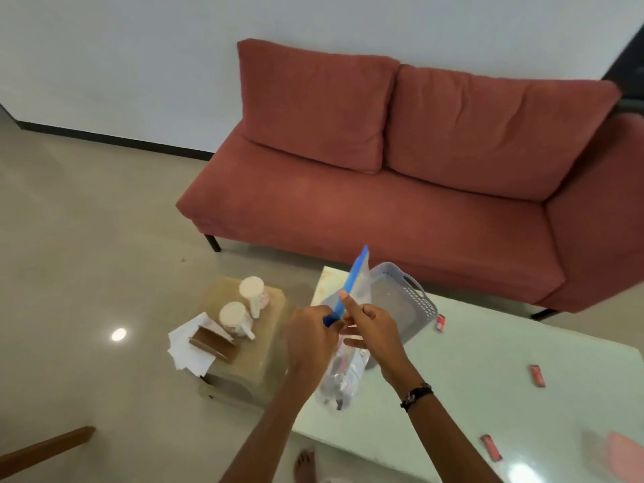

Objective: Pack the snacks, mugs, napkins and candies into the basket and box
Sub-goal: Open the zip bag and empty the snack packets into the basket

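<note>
We pinch the zip bag (343,346) with both hands, left hand (310,338) and right hand (371,329) together on its blue seal, probably closing it, above the table's (488,371) left edge beside the grey basket (400,301).

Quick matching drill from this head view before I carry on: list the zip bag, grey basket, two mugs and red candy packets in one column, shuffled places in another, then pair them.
Things:
1. zip bag
2. grey basket
3. mugs
4. red candy packets

Places:
A. upside down on the low side stand, beside the napkins
B. lying loose on the white table
C. held by both hands at its blue top
D. standing on the white table's far end, behind the hands

Pairs: 1-C, 2-D, 3-A, 4-B
</note>
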`<state>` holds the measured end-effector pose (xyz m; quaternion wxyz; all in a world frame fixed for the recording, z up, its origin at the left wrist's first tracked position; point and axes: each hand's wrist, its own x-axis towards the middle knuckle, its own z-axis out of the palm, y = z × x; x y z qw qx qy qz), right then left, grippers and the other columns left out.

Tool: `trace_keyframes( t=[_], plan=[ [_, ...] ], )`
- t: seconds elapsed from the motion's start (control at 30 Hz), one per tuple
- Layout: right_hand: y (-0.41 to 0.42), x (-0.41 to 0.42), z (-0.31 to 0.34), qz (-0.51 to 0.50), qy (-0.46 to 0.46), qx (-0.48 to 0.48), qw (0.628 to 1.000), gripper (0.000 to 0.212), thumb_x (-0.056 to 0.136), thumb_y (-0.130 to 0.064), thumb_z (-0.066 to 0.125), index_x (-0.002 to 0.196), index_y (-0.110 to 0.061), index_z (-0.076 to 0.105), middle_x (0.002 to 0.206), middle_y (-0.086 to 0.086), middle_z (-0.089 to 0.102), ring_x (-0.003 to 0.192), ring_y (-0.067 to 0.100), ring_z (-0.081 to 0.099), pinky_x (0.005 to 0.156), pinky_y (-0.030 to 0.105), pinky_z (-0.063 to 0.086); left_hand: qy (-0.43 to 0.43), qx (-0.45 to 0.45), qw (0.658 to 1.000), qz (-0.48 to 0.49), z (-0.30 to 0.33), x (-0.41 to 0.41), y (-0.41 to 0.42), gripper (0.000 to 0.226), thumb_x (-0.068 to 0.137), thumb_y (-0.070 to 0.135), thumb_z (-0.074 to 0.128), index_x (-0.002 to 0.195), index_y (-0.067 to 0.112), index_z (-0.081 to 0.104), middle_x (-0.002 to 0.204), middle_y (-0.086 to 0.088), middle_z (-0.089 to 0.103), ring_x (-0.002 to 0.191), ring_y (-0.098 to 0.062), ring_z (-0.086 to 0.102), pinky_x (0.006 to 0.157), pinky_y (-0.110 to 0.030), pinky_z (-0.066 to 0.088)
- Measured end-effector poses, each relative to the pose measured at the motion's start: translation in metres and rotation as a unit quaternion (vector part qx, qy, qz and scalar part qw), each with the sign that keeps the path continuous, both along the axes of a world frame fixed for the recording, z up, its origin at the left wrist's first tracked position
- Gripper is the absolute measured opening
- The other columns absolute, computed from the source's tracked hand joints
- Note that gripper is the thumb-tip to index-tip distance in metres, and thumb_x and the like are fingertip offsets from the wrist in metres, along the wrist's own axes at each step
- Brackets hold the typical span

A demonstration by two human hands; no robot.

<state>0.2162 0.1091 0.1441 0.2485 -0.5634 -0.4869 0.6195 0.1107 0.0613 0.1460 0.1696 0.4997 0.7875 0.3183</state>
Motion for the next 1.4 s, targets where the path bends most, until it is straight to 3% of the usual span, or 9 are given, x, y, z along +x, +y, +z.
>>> trace_keyframes(
  t=[0.17,0.37,0.53,0.73,0.9,1.07,1.2,1.3,1.4],
  plan=[
    [-0.016,0.103,-0.015,-0.019,-0.071,-0.023,0.997,0.034,0.088,-0.028,0.063,0.086,0.006,0.068,0.078,0.013,0.074,0.065,0.020,0.073,0.070,0.029,0.061,0.082,-0.031,0.993,-0.074,-0.012,0.099,-0.022,0.034,0.060,0.015,0.081,0.045,0.013,0.050,0.038,-0.006,0.052,0.033,-0.020,0.031,0.041,-0.012,0.003],
    [-0.036,0.194,-0.018,-0.017,-0.091,-0.035,0.995,0.027,0.085,-0.009,0.058,0.083,0.017,0.063,0.081,0.022,0.073,0.062,0.022,0.074,0.073,0.039,0.061,0.084,-0.033,0.990,-0.106,-0.018,0.191,-0.051,0.029,0.067,0.018,0.078,0.050,0.015,0.055,0.041,-0.002,0.056,0.032,-0.011,0.021,0.040,-0.007,0.007],
    [-0.044,0.242,-0.003,-0.048,-0.021,-0.054,0.997,0.015,0.091,-0.009,0.056,0.083,0.000,0.066,0.090,0.014,0.071,0.065,0.015,0.073,0.057,0.018,0.057,0.068,0.010,0.992,-0.109,-0.024,0.225,-0.084,0.016,0.080,0.030,0.070,0.085,0.015,0.073,0.062,0.003,0.071,0.047,-0.010,0.061,0.043,-0.015,0.044],
    [-0.042,0.270,0.025,-0.093,0.041,-0.044,0.994,0.013,0.090,-0.010,0.061,0.077,-0.010,0.064,0.078,0.007,0.072,0.058,0.011,0.071,0.054,0.017,0.057,0.121,0.167,0.975,-0.087,-0.009,0.244,-0.093,0.061,0.096,0.048,0.031,0.071,0.012,0.074,0.057,0.005,0.070,0.043,-0.005,0.060,0.049,0.002,0.031],
    [-0.050,0.279,0.026,-0.071,0.040,-0.040,0.996,0.009,0.088,-0.012,0.064,0.085,-0.007,0.071,0.079,0.005,0.073,0.065,0.012,0.071,0.062,0.018,0.058,0.058,0.157,0.981,-0.095,-0.011,0.261,-0.080,0.009,0.071,0.020,0.073,0.071,0.011,0.074,0.062,0.002,0.073,0.047,-0.008,0.063,0.048,-0.013,0.047],
    [-0.063,0.288,0.013,-0.089,0.078,-0.111,0.987,0.013,0.084,-0.009,0.069,0.094,-0.001,0.072,0.087,0.010,0.073,0.072,0.016,0.070,0.068,0.020,0.060,-0.005,0.123,0.987,-0.104,-0.016,0.271,-0.084,0.009,0.074,0.024,0.076,0.074,0.015,0.074,0.063,0.005,0.072,0.049,0.002,0.054,0.056,0.000,0.039],
    [-0.070,0.296,0.004,-0.133,0.219,-0.235,0.938,0.009,0.083,-0.004,0.067,0.090,0.000,0.071,0.081,0.011,0.070,0.061,0.010,0.067,0.060,0.017,0.058,-0.157,0.040,0.984,-0.074,-0.008,0.269,-0.087,0.013,0.076,0.026,0.075,0.076,0.014,0.073,0.062,0.011,0.067,0.059,0.001,0.062,0.059,-0.011,0.048],
    [-0.077,0.299,0.001,-0.134,0.284,-0.273,0.909,0.010,0.085,-0.007,0.064,0.082,-0.001,0.072,0.069,0.007,0.069,0.056,0.009,0.064,0.060,0.016,0.057,-0.304,-0.042,0.949,-0.072,0.001,0.267,-0.091,0.012,0.076,0.030,0.075,0.080,0.018,0.073,0.074,0.003,0.073,0.070,-0.007,0.069,0.074,-0.028,0.058],
    [-0.081,0.301,0.002,-0.093,0.323,-0.268,0.903,0.010,0.080,-0.011,0.065,0.080,-0.004,0.073,0.071,0.005,0.068,0.058,0.008,0.063,0.061,0.014,0.056,-0.435,-0.098,0.893,-0.059,0.009,0.269,-0.095,0.029,0.081,0.044,0.065,0.089,0.017,0.072,0.087,-0.001,0.075,0.081,-0.009,0.071,0.074,-0.026,0.059]
  ],
)
